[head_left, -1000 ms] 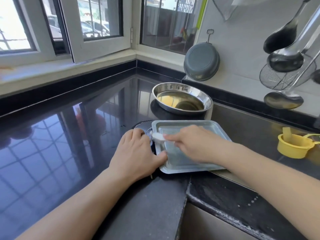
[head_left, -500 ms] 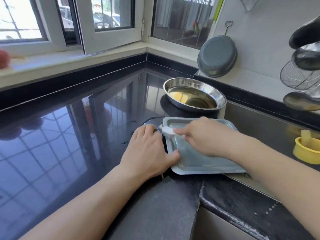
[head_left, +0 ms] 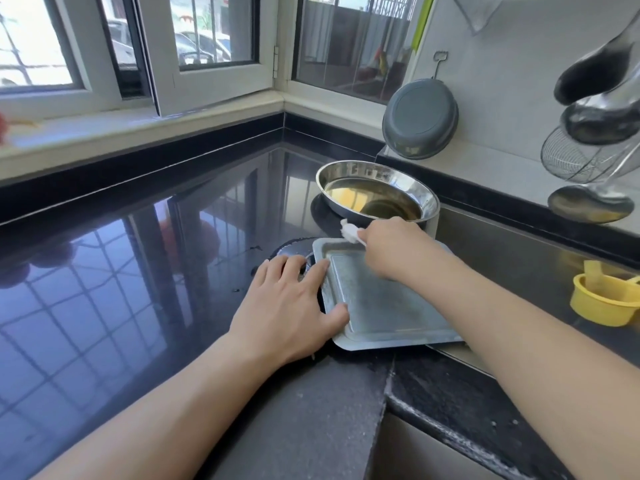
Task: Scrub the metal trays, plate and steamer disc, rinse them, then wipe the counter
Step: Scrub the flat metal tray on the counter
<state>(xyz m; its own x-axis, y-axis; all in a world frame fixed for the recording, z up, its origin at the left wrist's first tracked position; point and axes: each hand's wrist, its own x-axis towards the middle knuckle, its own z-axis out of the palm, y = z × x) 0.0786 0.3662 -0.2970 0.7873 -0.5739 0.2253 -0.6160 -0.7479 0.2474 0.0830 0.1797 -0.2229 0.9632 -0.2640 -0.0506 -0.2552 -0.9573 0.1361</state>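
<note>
We are early in the scrubbing. Our left hand [head_left: 291, 308] lies flat, steadying a rectangular metal tray [head_left: 388, 299] on the black tabletop [head_left: 121, 271]; our right hand [head_left: 391, 247] pinches a white scrubber [head_left: 349, 231] at its far corner. The round metal plate [head_left: 377, 192] behind awaits; rinsing and wiping remain.

The black stone counter [head_left: 138, 271] is polished to a mirror gloss and reflects the window bars. Its near edge by the sink looks rougher, grainy and speckled. The rectangular grey metal tray [head_left: 377, 306] has a dull, matt, filmy surface. The round steel bowl [head_left: 377, 195] behind it is bright and shiny. The yellow cup [head_left: 602, 303] looks like smooth plastic. The hanging ladles [head_left: 595, 98] are glossy metal, and the strainer [head_left: 571, 157] is fine wire mesh.
</note>
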